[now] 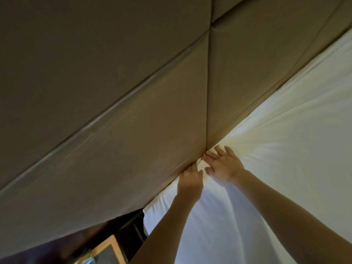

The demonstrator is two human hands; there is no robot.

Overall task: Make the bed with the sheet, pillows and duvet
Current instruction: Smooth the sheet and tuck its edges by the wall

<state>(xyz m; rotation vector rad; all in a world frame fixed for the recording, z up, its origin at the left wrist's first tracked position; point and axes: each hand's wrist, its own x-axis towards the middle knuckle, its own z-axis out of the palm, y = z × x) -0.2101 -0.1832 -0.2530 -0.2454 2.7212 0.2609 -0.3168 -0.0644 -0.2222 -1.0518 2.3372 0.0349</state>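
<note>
A white sheet covers the bed across the right half of the head view, with creases fanning out from the head end. My left hand sits at the seam where the sheet meets the padded headboard, fingers curled into a bunched fold of sheet. My right hand lies just to its right, fingers spread and fairly straight, pressing the sheet down against the same seam. No pillows or duvet are in view.
The tan padded headboard fills the upper left, split by stitched panel lines. A dark gap beside the bed at the lower left shows a wooden-edged piece of furniture.
</note>
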